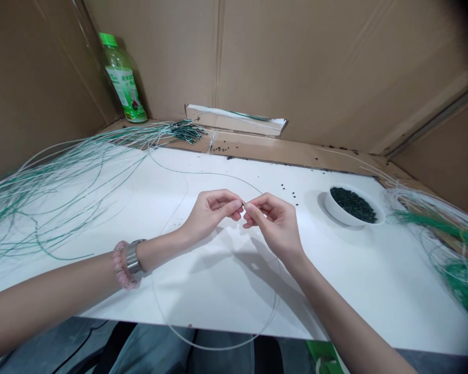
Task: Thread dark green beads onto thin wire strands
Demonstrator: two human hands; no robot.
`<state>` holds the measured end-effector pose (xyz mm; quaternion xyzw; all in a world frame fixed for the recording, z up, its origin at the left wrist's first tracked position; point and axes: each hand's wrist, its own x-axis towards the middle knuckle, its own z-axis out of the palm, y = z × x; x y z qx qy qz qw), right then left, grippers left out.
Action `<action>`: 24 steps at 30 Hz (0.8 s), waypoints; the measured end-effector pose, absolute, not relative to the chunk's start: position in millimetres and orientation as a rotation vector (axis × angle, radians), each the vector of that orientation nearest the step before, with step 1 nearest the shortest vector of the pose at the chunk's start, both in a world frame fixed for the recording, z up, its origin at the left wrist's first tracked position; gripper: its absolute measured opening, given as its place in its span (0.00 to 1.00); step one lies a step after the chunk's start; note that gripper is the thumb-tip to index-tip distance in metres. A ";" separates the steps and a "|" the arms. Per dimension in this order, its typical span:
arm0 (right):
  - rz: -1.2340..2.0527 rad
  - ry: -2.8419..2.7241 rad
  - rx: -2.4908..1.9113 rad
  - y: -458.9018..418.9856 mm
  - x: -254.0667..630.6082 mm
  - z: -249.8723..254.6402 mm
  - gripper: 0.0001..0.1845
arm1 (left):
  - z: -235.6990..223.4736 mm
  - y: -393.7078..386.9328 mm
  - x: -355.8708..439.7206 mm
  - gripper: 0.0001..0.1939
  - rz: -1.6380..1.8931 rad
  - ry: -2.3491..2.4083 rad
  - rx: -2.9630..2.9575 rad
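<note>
- Wire: end pinched at center of frame, tip detail too small to tell; rest loops over worktop, lower center
- Left hand: grasping wire end
- Right hand: grasping same end, fingertips meeting left's
- Pellets: in bowl, right of hands
- Wire bundle: upper left

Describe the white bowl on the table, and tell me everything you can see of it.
The white bowl is round and open, with a smooth, glossy wall that looks like ceramic. It is nearly full of small dark pellets and stands upright on the white tabletop, toward the far right, casting a soft shadow to its left. Its rim looks intact, and loose wires lie just beyond it.
</note>
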<state>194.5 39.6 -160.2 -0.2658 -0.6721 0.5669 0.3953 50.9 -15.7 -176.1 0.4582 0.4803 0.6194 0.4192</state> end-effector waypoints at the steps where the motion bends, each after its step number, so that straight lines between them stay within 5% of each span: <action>1: 1.437 -1.700 -0.672 39.4 194.6 -160.1 0.10 | -176.2 -15.4 51.1 0.09 1.554 1.205 1.147; 15: 1.226 -1.804 -0.656 36.0 195.9 -165.5 0.06 | -176.8 -15.6 51.5 0.09 1.469 1.185 1.159; 24: 0.699 -1.988 -0.622 35.8 201.0 -159.3 0.04 | -175.9 -14.1 50.8 0.08 1.541 1.223 1.167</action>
